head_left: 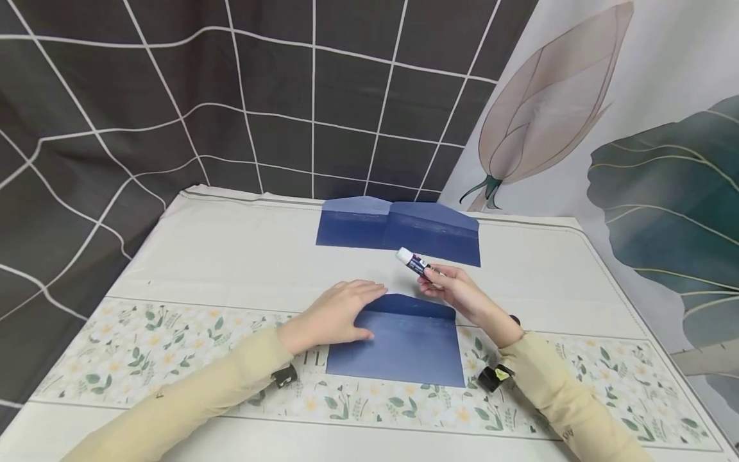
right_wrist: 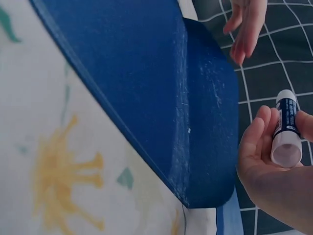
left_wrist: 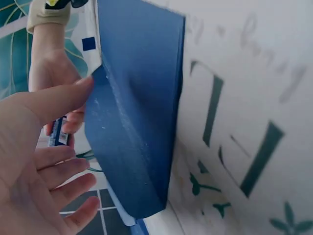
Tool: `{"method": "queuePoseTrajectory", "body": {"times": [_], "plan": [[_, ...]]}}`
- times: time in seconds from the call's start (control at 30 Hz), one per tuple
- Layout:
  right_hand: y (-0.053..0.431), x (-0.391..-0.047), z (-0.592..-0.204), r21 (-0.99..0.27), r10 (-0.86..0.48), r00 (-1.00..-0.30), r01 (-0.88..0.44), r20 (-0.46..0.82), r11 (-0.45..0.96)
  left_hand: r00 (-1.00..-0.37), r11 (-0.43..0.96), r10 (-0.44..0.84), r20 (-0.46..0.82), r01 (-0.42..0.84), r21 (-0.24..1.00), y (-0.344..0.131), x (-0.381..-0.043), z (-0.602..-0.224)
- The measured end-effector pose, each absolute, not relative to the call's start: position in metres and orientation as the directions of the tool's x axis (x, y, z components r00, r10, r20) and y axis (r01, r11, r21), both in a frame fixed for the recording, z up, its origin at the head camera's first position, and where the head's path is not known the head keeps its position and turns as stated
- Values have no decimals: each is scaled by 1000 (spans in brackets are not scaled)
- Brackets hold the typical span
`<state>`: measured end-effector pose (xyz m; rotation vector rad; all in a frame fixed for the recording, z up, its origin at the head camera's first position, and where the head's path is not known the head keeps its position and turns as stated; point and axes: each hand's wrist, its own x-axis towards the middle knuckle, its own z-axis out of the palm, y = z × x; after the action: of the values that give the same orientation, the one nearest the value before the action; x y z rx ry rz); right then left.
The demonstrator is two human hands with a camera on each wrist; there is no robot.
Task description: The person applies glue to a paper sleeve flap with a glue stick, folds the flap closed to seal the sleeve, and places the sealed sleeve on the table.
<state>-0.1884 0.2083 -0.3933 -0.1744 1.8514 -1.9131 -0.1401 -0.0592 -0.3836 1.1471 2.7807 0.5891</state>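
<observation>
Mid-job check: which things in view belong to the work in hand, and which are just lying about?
In the job:
- blue rectangular paper envelope, flap open, nearest the person
- white-and-navy cylindrical glue stick, held in the right hand

Lying about:
- pair of dark blue paper envelopes farther off, untouched; perhaps part of the same batch
- cream floral-print tablecloth, just the work surface

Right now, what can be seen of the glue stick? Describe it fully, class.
The glue stick is a cylindrical, plastic-looking tube with white ends and a dark blue label whose print is unreadable. Its cap appears to be on. The right hand grips it, raised and slanted; in the head view, it shows just beyond the nearest blue envelope.
</observation>
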Motion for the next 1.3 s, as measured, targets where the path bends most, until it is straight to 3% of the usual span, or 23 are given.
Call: {"method": "queuePoseTrajectory", "body": {"times": [0.17, 0.87, 1.03, 1.3], "plan": [[202, -190, -395, -958, -419, -864, 282, -278, 52, -708, 648, 706, 29, 661, 378, -55, -147, -389], [200, -184, -398, -968, -478, -842, 216, -252, 129, -711, 665, 702, 34, 672, 326, -55, -136, -397], [199, -179, -395, -955, -487, -822, 252, -296, 155, -708, 661, 704, 47, 678, 322, -55, -132, -397], [196, -171, -398, -939, -522, -780, 271, -344, 213, -669, 626, 740, 74, 724, 290, -55, -122, -398]]}}
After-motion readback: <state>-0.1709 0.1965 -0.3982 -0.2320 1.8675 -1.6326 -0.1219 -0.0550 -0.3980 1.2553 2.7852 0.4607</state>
